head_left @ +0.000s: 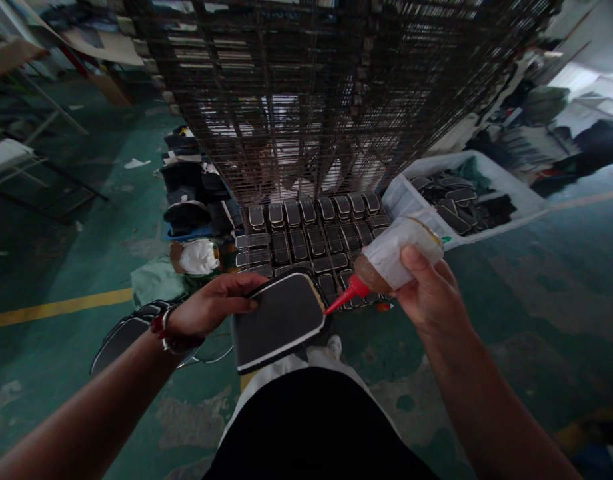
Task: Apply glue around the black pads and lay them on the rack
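Pinches the near-left part of a dark grey, flat panel with rounded corners, black rim and white edging line (279,323) in the left hand (224,305), fingers closed narrow on its upper edge, thumb lying on the face. Wears a red band and a metallic bracelet (166,330) on the left wrist. Wraps the right hand (429,287) around a tilted bottle with a whitish wrapping and brown lower part (397,257), fingers spread only as wide as its body. Points the bottle's red, tapered nozzle (353,293) down and left, tip at the panel's right end, beside a tan strip (315,293) along that edge.

Just beyond the panel, in rows at the foot of a tall, dark wire rack (296,87): many small, dark, light-edged pieces (299,245). To the right, on the green floor (526,293), a white plastic crate (511,223) with dark pieces (456,195) inside. To the left, dark stacked bundles (184,180) and, nearer, crumpled white material (199,257) beside green cloth (156,281). Beside the left forearm, partly hidden, more dark, white-edged panels (121,341).
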A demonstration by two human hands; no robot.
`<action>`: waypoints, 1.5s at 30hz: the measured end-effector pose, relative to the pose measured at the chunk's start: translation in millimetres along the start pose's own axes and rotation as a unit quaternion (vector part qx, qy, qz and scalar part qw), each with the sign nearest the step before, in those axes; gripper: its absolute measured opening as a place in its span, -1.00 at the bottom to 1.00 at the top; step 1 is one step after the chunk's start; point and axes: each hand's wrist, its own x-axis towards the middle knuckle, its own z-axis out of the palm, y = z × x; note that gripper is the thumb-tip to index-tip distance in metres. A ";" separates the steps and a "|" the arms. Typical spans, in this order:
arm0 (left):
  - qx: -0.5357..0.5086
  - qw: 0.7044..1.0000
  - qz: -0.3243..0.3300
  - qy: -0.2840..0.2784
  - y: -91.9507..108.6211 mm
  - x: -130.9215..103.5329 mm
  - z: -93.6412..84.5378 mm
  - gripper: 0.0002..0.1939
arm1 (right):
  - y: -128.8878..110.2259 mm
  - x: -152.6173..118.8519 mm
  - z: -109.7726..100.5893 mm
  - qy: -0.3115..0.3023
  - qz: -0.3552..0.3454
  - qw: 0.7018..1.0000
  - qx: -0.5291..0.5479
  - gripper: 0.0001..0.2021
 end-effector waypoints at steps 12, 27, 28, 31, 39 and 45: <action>0.047 0.995 -0.031 -0.085 1.0 2.5 4.4 -0.66 | 5.2 8.5 11.3 0.034 0.023 0.999 0.031 -0.63; -0.024 1.000 0.003 -0.007 -6.8 -2.6 -2.4 -0.66 | 11.6 -5.9 0.4 0.029 0.046 0.998 0.012 -0.64; -0.032 0.999 0.004 0.001 -7.8 -2.4 -2.4 -0.66 | 12.1 -5.7 -0.8 0.038 0.053 0.998 0.017 -0.64; -0.057 0.998 0.007 0.022 -11.3 -0.9 -0.5 -0.69 | 12.8 -1.3 -2.2 0.074 0.047 0.995 0.048 -0.63; -0.101 0.994 -0.011 0.037 -16.0 2.9 10.8 -0.74 | 12.6 9.7 -0.3 0.106 -0.056 0.991 0.052 -0.69; -0.156 0.987 -0.003 0.036 -18.9 7.0 16.1 -0.77 | 17.1 7.8 -2.4 0.121 -0.036 0.991 0.038 -0.67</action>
